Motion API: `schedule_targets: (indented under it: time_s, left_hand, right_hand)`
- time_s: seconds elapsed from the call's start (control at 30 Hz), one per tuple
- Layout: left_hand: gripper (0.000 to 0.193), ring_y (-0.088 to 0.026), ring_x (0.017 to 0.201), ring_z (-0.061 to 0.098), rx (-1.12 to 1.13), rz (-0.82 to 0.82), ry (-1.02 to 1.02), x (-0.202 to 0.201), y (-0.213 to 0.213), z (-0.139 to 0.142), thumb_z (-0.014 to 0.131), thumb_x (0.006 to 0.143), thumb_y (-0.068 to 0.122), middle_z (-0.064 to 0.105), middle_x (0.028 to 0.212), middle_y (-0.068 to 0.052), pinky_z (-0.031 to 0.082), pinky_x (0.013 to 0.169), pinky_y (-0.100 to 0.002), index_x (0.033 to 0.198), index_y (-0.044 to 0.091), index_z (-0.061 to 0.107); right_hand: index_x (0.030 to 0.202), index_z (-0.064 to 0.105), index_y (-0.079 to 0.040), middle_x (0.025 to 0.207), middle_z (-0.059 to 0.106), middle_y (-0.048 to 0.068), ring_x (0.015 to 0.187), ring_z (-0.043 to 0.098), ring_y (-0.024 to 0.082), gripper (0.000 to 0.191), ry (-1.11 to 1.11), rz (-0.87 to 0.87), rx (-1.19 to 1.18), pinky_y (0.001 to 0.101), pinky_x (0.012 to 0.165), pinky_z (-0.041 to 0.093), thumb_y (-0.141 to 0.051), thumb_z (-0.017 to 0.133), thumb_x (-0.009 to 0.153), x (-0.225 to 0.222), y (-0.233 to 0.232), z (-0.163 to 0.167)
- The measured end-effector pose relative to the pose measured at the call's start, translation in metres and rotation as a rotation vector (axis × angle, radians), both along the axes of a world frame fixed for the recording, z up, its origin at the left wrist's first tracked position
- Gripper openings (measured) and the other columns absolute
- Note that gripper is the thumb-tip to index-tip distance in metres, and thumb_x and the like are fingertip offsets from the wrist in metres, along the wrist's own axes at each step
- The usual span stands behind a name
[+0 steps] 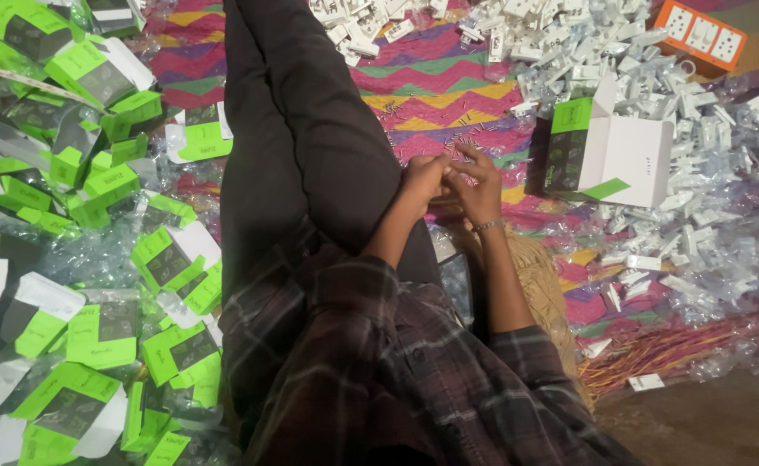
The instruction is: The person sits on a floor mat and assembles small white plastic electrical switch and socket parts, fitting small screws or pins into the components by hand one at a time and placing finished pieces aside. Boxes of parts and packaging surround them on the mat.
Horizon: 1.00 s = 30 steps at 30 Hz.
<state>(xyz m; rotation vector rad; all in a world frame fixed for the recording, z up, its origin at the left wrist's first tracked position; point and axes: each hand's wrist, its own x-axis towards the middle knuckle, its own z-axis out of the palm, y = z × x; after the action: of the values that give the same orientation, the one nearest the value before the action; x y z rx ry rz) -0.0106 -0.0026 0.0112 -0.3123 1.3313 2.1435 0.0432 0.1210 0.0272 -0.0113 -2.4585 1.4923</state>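
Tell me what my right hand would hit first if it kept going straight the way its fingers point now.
Probably the scatter of small thin metal pins lying on the zigzag-patterned woven mat, just beyond the right hand. Farther along sits the heap of small white plastic parts. Depth is hard to judge from this view.

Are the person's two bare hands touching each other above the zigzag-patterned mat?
Touching. The head view shows the left hand and right hand pressed together at the fingers, no gap between them, over the mat.

Home packing workshop on the floor: zigzag mat (pixel 448 82), heaps of white plastic parts (pixel 586 52), green-and-white cartons (pixel 94 336).
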Motion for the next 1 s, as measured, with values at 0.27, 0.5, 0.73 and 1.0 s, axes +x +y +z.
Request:
schedule_targets:
  time_s: [0.27,0.5,0.73,1.0]
  left_hand:
    - [0.022,-0.015,0.061,0.062,-0.149,-0.135,0.127,0.001,0.001,-0.007,0.067,0.096,0.018,0.069,0.075,-0.008,0.049,0.054,-0.03,0.098,-0.004,0.071]
    - [0.022,-0.041,0.096,0.072,-1.07,-0.346,0.584,0.01,0.002,0.0,0.08,0.08,0.023,0.074,0.096,-0.023,0.057,0.081,-0.048,0.094,0.005,0.076]
    - [0.025,-0.04,0.1,0.071,-1.114,-0.346,0.629,0.012,0.006,-0.013,0.082,0.073,0.016,0.074,0.099,-0.023,0.056,0.087,-0.048,0.094,0.005,0.074]
    - [0.031,-0.047,0.101,0.066,-1.078,-0.346,0.647,0.018,0.006,-0.016,0.08,0.071,0.01,0.068,0.104,-0.029,0.055,0.085,-0.05,0.099,0.002,0.071]
  right_hand:
    - [0.11,0.077,0.001,0.118,0.073,0.01,0.106,0.068,0.015,0.02,-0.125,-0.133,-0.534,0.0285,0.09,0.056,-0.012,0.074,0.095,0.003,0.0,-0.011]
    - [0.113,0.072,0.003,0.106,0.074,0.015,0.096,0.072,0.026,0.026,-0.245,0.169,0.068,0.0374,0.083,0.057,-0.01,0.069,0.091,0.016,0.022,-0.017]
    - [0.101,0.074,0.0,0.101,0.075,0.019,0.094,0.075,0.033,0.02,-0.143,0.09,0.183,0.0405,0.086,0.058,-0.005,0.062,0.086,0.012,0.018,-0.021]
    - [0.091,0.076,-0.001,0.089,0.074,0.021,0.082,0.071,0.035,0.016,-0.142,0.008,0.31,0.0417,0.077,0.055,-0.005,0.061,0.086,0.014,0.016,-0.017]
